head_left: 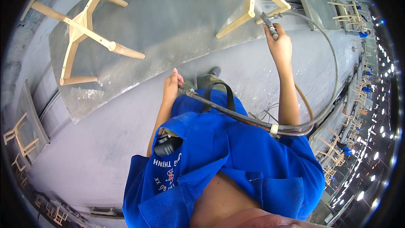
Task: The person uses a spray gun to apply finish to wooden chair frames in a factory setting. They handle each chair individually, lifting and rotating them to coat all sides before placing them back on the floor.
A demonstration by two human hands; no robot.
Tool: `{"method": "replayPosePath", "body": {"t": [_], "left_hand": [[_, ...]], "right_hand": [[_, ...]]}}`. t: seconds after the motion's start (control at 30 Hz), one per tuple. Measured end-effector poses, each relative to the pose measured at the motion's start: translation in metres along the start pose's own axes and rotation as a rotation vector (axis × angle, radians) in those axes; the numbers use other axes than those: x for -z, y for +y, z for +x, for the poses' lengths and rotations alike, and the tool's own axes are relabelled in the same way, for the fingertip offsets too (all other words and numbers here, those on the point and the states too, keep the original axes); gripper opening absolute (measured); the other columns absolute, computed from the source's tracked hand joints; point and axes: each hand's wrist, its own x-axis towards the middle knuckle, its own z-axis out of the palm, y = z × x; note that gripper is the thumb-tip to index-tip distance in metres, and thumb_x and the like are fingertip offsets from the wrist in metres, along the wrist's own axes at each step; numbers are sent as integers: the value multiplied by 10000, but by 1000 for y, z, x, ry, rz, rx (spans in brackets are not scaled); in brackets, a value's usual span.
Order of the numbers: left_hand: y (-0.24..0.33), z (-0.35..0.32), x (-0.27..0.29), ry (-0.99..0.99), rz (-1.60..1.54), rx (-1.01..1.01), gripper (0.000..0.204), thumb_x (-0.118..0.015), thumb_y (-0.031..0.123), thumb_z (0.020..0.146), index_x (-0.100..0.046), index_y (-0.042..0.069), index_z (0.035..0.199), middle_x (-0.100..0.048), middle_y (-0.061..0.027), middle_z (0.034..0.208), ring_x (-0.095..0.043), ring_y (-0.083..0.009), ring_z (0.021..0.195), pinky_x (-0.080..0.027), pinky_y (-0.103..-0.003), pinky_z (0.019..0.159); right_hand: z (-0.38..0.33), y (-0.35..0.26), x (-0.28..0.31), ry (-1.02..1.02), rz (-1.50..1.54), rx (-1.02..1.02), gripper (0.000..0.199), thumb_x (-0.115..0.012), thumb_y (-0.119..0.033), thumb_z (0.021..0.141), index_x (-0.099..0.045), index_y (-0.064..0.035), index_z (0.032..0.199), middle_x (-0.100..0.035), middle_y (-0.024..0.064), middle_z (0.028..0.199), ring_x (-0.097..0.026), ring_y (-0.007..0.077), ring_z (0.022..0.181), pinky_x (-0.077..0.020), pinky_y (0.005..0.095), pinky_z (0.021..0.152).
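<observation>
My right hand (pixel 279 46) is closed around a dark, stubby air gun (pixel 269 24), with a whitish haze at its tip. The tip is close to a pale wooden chair frame (pixel 251 0) lying on the grey table, partly cut off at the top edge. A grey hose (pixel 334 55) loops from the air gun down to my waist. My left hand (pixel 172 85) is curled on the end of a dark hose (pixel 219 109) in front of my body; its grip is partly hidden. Left of it, a second wooden chair frame (pixel 78 27) rests legs outward on the table.
The grey table (pixel 168 17) has a worn, dusty front edge. A white tie (pixel 274 129) bundles the hoses across my blue jacket. More wooden chairs (pixel 23 137) stand at far left, others (pixel 331 152) at right, among people in blue. A grey panel (pixel 310 2) leans behind.
</observation>
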Motion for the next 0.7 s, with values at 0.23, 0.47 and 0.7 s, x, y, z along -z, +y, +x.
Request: {"method": "replayPosePath", "body": {"t": [0.23,0.47,0.7], "left_hand": [[-8,-7,5,83,35,56,648,-378,527,1054,-633,28,728,-583,-37,651,-523,-139,630,-412,-304,616],[12,-26,-21,235,-98,-44,539,-401,453,1072,-628,25,835,-488,3,620,-444,-91,605,-357,-288,577],[4,-46,-10,426,-121,72,511,-392,401,1084,-630,13,853,-474,-1,615,-419,-100,598,-343,-291,576]], "right_hand": [[68,-11,-24,-2,67,39,394,-716,-410,899,-695,-60,1081,-708,210,856,-684,418,808,-530,447,698],[123,-16,-144,60,20,380,385,-669,-383,913,-625,-59,1116,-712,202,937,-688,400,860,-541,498,735],[137,-37,-306,-286,-23,420,356,-621,-396,936,-570,-65,1055,-701,217,921,-675,430,876,-536,527,756]]}}
